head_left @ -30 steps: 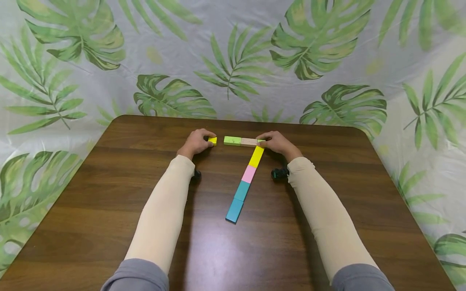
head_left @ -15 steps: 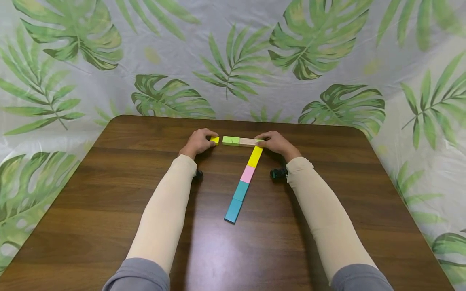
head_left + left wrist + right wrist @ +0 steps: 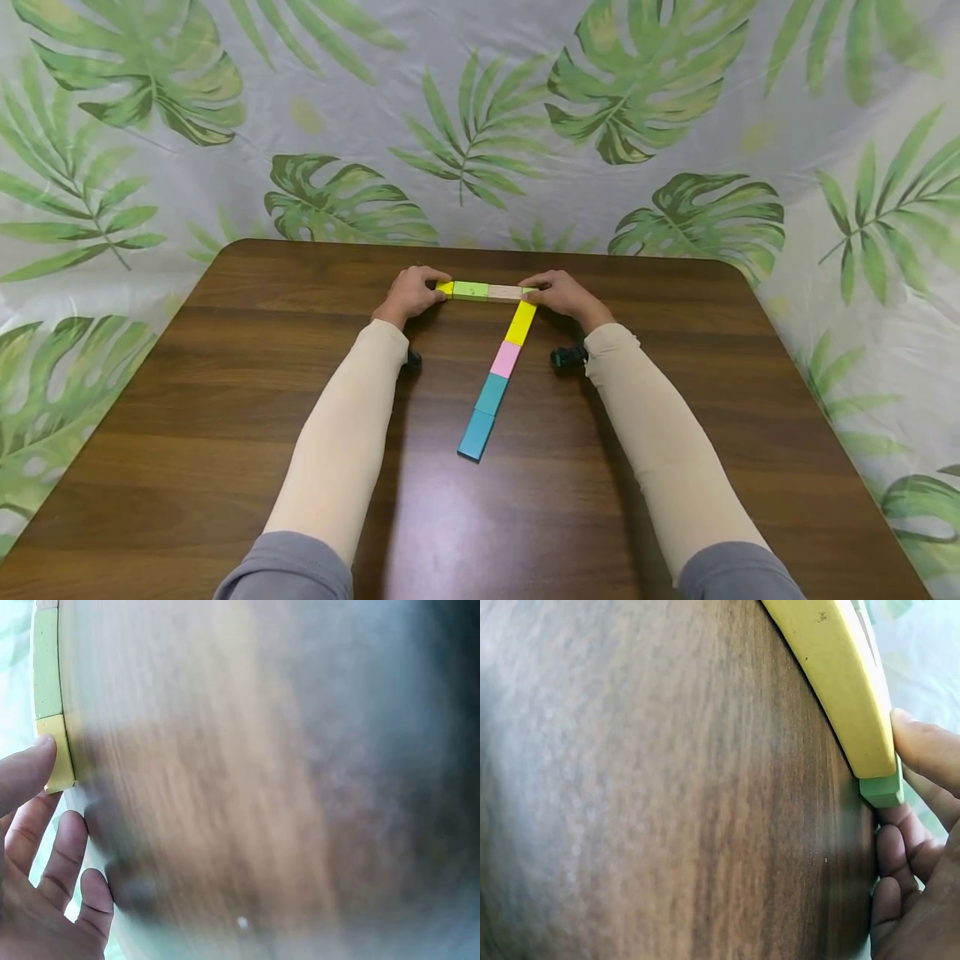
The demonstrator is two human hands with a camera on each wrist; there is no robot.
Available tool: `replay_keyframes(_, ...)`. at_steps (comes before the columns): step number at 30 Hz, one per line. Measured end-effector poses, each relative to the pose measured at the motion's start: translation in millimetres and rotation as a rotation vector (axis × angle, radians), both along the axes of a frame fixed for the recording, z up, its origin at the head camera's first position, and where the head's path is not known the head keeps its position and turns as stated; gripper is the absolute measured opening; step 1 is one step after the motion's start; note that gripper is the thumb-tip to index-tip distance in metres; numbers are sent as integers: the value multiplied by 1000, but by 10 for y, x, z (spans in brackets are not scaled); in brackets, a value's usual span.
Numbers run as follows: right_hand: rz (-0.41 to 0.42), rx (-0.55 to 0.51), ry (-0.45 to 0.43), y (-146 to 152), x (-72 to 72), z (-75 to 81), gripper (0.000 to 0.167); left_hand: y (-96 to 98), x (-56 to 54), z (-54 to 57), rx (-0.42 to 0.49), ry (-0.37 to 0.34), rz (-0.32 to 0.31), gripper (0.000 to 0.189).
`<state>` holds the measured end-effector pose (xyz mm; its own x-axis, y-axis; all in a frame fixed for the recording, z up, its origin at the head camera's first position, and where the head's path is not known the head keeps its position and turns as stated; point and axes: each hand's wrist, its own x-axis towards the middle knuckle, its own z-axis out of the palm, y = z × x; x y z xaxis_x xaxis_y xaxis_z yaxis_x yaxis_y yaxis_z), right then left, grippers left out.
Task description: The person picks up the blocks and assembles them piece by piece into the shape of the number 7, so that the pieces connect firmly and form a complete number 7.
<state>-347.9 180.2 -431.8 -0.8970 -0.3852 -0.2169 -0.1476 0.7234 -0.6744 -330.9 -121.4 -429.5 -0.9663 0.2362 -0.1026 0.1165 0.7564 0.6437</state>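
Note:
Between thumb and fingers, my left hand point(image 3: 408, 293) pinches a yellow block point(image 3: 57, 754) at the left end of a row near the table's far edge. That block meets a light green block point(image 3: 470, 290), followed by a plain wood block point(image 3: 505, 292). At the row's right end, my right hand point(image 3: 567, 297) holds a green block point(image 3: 883, 790), mostly hidden by its fingers and a longer yellow block point(image 3: 521, 323). From there a slanting line runs toward me: the longer yellow block, a pink block point(image 3: 506, 359), a teal block point(image 3: 491, 393) and a blue block point(image 3: 476, 434).
All the blocks lie on a brown wooden table point(image 3: 225, 417) with rounded far corners. Behind it hangs a leaf-patterned cloth point(image 3: 480, 125). A dark wrist device point(image 3: 568, 357) sits by the right cuff, close to the tabletop.
My left hand has moved right with the yellow block, and the gap to the light green block has closed. The right hand stays at the row's right end.

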Motion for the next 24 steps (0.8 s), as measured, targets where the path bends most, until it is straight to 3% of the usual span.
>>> replay_keyframes(24,-14,3,12,-12,4,61,43,-5,-13,43,23,6,10,39)
